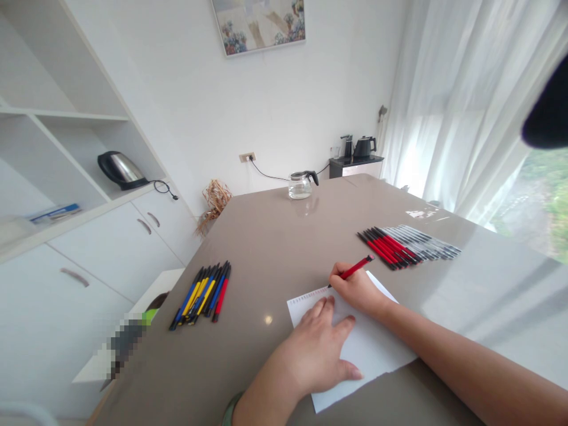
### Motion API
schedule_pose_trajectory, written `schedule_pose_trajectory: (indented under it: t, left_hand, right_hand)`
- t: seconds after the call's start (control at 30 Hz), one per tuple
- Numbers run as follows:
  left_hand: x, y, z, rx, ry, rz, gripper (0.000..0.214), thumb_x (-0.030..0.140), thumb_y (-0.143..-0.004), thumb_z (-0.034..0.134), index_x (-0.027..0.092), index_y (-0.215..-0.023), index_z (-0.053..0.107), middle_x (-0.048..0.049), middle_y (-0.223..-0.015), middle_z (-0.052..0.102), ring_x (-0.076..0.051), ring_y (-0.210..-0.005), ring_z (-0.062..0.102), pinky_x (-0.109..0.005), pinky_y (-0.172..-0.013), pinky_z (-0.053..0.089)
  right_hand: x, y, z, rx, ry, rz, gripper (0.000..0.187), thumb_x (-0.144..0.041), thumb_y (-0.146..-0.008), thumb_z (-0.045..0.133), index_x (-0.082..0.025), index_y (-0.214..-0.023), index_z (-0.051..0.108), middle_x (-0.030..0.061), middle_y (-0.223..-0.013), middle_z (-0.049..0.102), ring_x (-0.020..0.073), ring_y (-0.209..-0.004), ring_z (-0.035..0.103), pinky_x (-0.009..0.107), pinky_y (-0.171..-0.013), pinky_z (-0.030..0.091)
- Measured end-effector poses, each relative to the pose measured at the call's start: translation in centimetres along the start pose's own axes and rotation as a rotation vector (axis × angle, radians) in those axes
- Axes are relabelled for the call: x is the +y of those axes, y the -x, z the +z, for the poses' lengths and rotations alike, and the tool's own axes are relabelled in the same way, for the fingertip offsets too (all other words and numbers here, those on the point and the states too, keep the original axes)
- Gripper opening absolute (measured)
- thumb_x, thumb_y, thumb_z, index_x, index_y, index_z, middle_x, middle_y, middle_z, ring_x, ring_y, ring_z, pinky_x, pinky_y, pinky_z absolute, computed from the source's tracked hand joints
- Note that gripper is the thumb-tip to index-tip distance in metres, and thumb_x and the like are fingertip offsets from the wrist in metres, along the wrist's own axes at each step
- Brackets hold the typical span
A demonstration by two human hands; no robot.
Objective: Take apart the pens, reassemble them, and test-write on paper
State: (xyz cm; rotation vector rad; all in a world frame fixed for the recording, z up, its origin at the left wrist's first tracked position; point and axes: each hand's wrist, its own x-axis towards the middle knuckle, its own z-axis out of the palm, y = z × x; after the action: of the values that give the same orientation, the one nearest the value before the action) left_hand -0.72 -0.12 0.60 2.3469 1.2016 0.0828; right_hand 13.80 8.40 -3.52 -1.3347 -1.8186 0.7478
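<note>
A red pen (356, 267) is gripped in my right hand (357, 289), its dark tip at the top edge of a white sheet of paper (377, 349). Small marks run in a row along that edge, too small to read. My left hand (322, 343) lies flat on the sheet with its fingers spread. To the right, beyond my right hand, red pens (388, 248) lie side by side against a row of clear pens (426, 242) with dark tips. Over on the left is a group of blue, yellow and red pens (202, 293).
A glass pot (300, 185) with a black handle stands at the table's (266, 236) far end. Beyond it, a dark kettle (364, 147) sits on a small cabinet. Another kettle (122, 170) rests on the left shelf. Dried plants (213, 204) stand by the far left corner.
</note>
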Motion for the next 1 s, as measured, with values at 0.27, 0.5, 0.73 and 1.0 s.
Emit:
schedule_pose_trajectory:
  t: [0.27,0.5,0.73,1.0]
  left_hand:
    - [-0.01,-0.09,0.08,-0.007,0.003,-0.005,0.071,0.059,-0.063,0.051,0.026,-0.124,0.034,-0.0110,-0.138,0.013,-0.030,-0.125,0.008,-0.042,-0.099,0.018]
    - [-0.08,-0.05,0.10,-0.006,0.002,-0.006,0.069,0.057,-0.064,0.052,0.026,-0.123,0.035,-0.0105,-0.138,0.013,-0.030,-0.125,0.008,-0.042,-0.099,0.018]
    - [0.07,0.02,0.04,-0.005,0.007,-0.005,0.071,0.059,-0.063,0.051,0.026,-0.123,0.036,-0.0107,-0.138,0.014,-0.030,-0.125,0.009,-0.042,-0.099,0.019]
    - [-0.03,-0.09,0.04,-0.015,0.008,-0.010,0.071,0.058,-0.063,0.051,0.026,-0.124,0.034,-0.0096,-0.139,0.013,-0.030,-0.125,0.007,-0.043,-0.099,0.018]
  right_hand:
    - [-0.35,0.04,-0.16,-0.003,0.002,0.010,0.011,-0.018,-0.065,0.040,-0.018,-0.056,0.046,-0.0026,-0.053,0.049,0.0104,-0.053,0.044,0.021,-0.048,0.032]
    - [-0.15,0.06,-0.12,-0.008,-0.008,0.011,0.011,-0.018,-0.065,0.040,-0.018,-0.057,0.047,-0.0028,-0.053,0.048,0.0102,-0.052,0.043,0.020,-0.047,0.033]
    - [-0.20,0.08,-0.11,-0.012,-0.025,-0.003,0.010,-0.018,-0.063,0.040,-0.018,-0.056,0.047,-0.0028,-0.052,0.048,0.0101,-0.052,0.043,0.020,-0.047,0.033]
    - [-0.20,-0.01,-0.06,0.004,-0.020,0.022,0.010,-0.018,-0.063,0.040,-0.018,-0.055,0.046,-0.0029,-0.051,0.048,0.0102,-0.052,0.042,0.021,-0.047,0.032]
